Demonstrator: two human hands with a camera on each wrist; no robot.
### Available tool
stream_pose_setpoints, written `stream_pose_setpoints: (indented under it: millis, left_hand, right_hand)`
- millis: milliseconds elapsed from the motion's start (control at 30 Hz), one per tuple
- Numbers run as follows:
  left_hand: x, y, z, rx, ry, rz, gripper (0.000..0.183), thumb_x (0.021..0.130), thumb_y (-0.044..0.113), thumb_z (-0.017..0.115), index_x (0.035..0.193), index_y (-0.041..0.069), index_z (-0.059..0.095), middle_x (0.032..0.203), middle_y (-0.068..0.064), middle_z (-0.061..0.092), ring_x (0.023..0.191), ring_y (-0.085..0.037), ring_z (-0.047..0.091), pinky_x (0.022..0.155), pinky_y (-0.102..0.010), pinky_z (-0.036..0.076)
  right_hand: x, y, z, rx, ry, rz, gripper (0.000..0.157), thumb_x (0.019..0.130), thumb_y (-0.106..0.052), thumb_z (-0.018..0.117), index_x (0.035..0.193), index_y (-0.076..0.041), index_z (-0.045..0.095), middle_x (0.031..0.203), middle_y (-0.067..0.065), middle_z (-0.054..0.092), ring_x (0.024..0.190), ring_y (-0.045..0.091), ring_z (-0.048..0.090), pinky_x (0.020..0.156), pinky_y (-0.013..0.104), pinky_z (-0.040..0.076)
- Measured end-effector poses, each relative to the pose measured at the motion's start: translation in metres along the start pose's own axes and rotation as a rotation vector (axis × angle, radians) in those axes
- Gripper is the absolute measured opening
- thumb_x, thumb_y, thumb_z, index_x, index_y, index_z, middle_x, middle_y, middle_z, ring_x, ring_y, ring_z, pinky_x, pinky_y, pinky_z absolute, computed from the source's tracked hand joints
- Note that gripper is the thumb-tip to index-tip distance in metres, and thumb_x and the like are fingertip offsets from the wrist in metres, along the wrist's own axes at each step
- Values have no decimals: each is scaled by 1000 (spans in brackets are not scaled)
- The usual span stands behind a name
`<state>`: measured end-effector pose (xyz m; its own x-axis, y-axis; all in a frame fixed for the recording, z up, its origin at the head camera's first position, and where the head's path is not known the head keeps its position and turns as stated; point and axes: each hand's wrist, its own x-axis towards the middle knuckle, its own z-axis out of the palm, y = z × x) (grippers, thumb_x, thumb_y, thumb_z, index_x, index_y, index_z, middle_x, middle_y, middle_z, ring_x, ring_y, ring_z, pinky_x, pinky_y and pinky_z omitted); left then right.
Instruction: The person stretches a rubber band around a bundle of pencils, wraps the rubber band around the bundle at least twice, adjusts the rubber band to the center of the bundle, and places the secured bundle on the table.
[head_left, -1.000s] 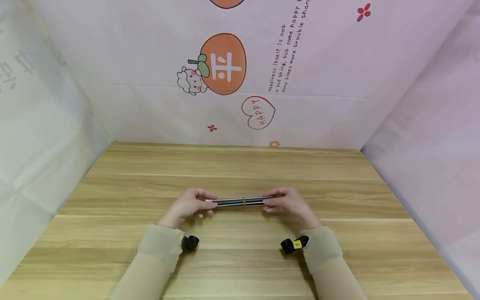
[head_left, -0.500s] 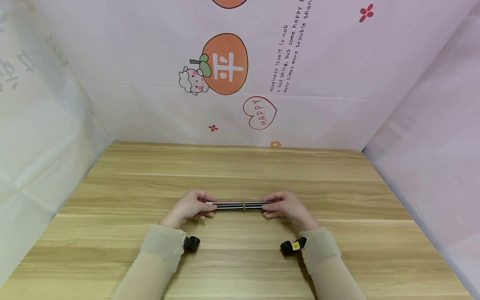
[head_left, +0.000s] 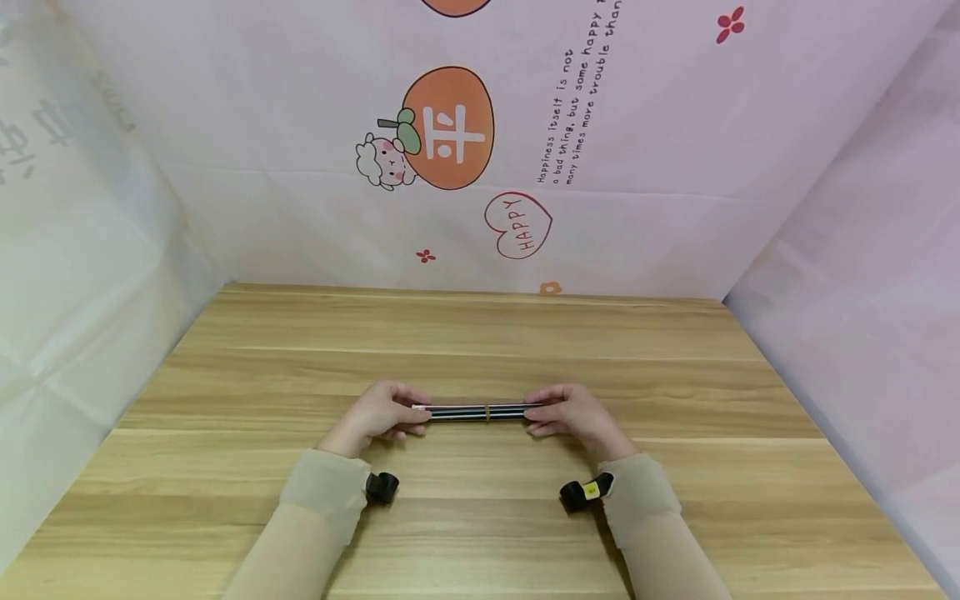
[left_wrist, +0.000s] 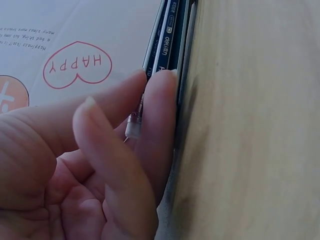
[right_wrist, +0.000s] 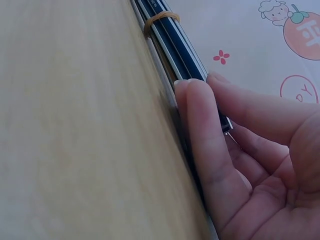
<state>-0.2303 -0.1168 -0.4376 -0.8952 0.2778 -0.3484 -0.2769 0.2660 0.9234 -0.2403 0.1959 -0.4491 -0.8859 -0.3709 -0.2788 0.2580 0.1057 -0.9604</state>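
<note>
A bundle of dark pencils (head_left: 457, 412) with light stripes lies crosswise between my hands, low over the table. A tan rubber band (right_wrist: 162, 19) is wound around its middle. My left hand (head_left: 382, 412) pinches the left end between thumb and fingers; a white eraser tip (left_wrist: 133, 129) shows there in the left wrist view, beside printed lettering. At the other end, my right hand (head_left: 570, 414) pinches the pencils the same way, and their flat ends (right_wrist: 226, 127) show past the fingertips in the right wrist view.
The wood-grain table (head_left: 480, 533) stretches around both hands. Behind it hangs a white printed cloth (head_left: 300, 225) with an orange fruit and a heart, and plain cloth walls stand left and right. Each wrist wears a beige band with a small black camera (head_left: 576, 496).
Both hands have lowered the pencil bundle slightly toward the table and brought it from a slight tilt to level. Over the last half second they have stayed nearly still.
</note>
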Motion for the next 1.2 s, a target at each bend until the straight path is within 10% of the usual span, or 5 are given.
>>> stream_pose_setpoints:
  millis: [900, 1200]
  left_hand:
    - [4, 0, -4, -7, 58, -3, 35, 86, 4, 64, 120, -1, 57, 105, -14, 65, 72, -18, 67, 54, -24, 54]
    - [-6, 15, -15, 6, 103, 71, 39, 87, 13, 65, 122, -1, 56, 105, -20, 64, 81, -24, 66, 64, -31, 57]
  right_hand:
    - [-4, -4, -9, 8, 42, 4, 41, 85, -2, 64, 121, 15, 51, 102, 15, 67, 70, 17, 67, 70, 31, 57]
    - [-11, -19, -19, 72, 104, -165, 45, 88, -14, 63, 124, 11, 51, 116, 20, 61, 79, 19, 67, 74, 30, 57]
